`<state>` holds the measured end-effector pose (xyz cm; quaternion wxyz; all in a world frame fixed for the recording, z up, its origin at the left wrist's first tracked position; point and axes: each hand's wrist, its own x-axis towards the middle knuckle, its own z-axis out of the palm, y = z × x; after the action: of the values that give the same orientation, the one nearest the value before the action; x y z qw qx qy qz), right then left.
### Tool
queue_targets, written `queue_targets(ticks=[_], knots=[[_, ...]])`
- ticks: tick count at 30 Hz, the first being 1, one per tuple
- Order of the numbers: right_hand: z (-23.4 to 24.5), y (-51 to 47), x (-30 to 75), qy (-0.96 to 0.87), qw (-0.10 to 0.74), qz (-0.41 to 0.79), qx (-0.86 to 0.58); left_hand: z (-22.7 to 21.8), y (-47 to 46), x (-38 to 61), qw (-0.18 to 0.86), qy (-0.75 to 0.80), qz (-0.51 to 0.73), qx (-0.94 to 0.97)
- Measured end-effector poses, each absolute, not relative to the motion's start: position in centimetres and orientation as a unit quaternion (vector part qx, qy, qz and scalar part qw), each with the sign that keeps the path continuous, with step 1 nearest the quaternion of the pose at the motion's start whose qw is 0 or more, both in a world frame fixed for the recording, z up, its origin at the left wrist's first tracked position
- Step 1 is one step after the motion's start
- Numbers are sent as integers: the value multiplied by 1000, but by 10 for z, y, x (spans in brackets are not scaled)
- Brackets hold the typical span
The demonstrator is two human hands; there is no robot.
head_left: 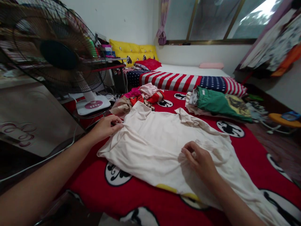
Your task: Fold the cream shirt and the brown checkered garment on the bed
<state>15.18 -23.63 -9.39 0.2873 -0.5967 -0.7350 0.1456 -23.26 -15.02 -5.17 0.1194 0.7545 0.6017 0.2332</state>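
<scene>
A white shirt lies spread and wrinkled on a red blanket with round black-and-white cat patches. My left hand pinches the shirt's left edge between thumb and fingers. Over the right half of the cloth, my right hand has its fingers closed on a gathered bit of the shirt, with creases running out from them. A strip of yellow shows along the shirt's near edge. Part of the shirt's right side lies behind my right forearm.
A pile of crumpled clothes lies beyond the shirt, and folded clothes with a green garment on top lie at the back right. A standing fan is at the left. Behind is a bed with a striped cover; a stool stands right.
</scene>
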Motion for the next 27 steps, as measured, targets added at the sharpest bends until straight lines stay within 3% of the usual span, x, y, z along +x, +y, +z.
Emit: queue_targets(ticks=[5, 8, 13, 16, 22, 27], knots=[[-101, -235, 145, -786, 220, 82, -572, -56, -154, -219, 9, 615, 79, 785], [-104, -235, 142, -780, 249, 72, -570, -53, -159, -198, -35, 588, 116, 800], [-98, -237, 150, -758, 313, 122, -560, -60, -169, -149, 138, 419, 156, 884], [-89, -237, 167, -752, 319, 134, -561, -72, -172, -132, 178, 394, 143, 890], [-78, -235, 210, -700, 214, 48, -679, -81, -169, -130, 194, 393, 145, 887], [-75, -229, 225, -666, 113, 30, -736, -77, -174, -130, 136, 397, 151, 895]])
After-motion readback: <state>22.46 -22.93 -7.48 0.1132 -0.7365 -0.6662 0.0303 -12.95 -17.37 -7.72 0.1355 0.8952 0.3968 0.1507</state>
